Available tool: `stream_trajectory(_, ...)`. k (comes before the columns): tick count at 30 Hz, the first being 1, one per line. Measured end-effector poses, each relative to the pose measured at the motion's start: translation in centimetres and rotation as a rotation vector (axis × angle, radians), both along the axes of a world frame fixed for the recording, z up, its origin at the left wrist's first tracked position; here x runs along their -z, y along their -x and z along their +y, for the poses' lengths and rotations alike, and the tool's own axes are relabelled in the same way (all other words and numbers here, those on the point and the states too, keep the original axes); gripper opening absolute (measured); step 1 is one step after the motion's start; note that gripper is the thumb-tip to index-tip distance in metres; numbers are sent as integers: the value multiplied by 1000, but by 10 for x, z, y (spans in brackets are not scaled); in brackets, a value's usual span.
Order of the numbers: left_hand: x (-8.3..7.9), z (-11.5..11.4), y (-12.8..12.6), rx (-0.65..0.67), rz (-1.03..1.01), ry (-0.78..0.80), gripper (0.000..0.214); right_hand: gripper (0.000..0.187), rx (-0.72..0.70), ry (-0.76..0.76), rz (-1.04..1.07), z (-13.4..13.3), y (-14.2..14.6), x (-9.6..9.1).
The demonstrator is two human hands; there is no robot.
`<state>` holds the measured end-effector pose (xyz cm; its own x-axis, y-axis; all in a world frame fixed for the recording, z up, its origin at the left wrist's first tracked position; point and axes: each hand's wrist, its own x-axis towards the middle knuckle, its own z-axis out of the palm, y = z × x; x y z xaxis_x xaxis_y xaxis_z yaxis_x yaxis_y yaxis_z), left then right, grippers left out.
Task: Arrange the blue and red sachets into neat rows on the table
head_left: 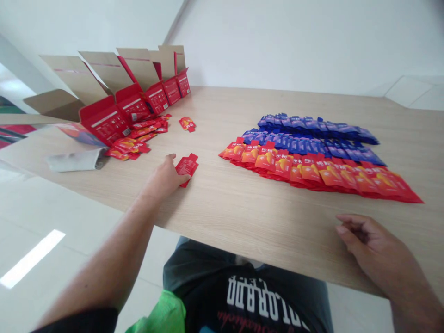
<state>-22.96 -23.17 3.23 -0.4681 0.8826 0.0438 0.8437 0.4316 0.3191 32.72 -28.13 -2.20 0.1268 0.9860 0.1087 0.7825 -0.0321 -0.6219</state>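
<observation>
My left hand (166, 178) is closed on a red sachet (188, 167) at the left of the table, thumb over its lower edge; the sachet shows its printed back. Beyond it, a single orange-red sachet (188, 123) lies flat. A loose pile of similar sachets (133, 142) spreads in front of the red boxes. My right hand (371, 245) rests near the front edge at the right, fingers loosely curled, a gap between thumb and forefinger, nothing visible in it. Beyond this hand lies a long overlapping row of orange-red sachets (312, 171), with rows of blue-purple sachets (305, 141) behind.
Several red cardboard boxes (133, 106) stand in a line at the back left with their lids raised. A grey-white cloth or pouch (78, 160) lies at the left table edge. The wooden table (222, 212) meets a white wall (277, 46) behind.
</observation>
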Motion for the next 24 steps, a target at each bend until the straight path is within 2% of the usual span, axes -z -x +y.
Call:
stream_trajectory(2,-3,-2,-2,12,-9,-53,91,54,14,-16,0,-6,3,0)
stream_trajectory(4,-7,-9,-10,55,-16,-70,65,50,4,-23,31,-18,16,-3)
stream_trajectory(6,-10,-20,-27,140,-39,-56,35,45,-45,8,145,-33,40,-8)
stream_trajectory(8,-9,-34,-55,240,-50,-116,25,41,-138,101,383,-47,74,-14)
stream_trajectory(11,-5,-58,-113,476,2,-447,18,43,-351,154,742,-57,129,-23)
stream_trajectory(14,0,-79,-172,788,47,-628,33,52,-485,95,984,-56,164,-35)
stream_trajectory(17,1,-85,-211,982,65,-708,51,46,-495,15,1038,-52,170,-46)
stream_trajectory(20,1,-80,-229,1070,27,-775,57,39,-406,-4,964,-44,159,-47)
stream_trajectory(24,2,-78,-234,1128,-6,-769,56,36,-259,68,940,-24,140,-41)
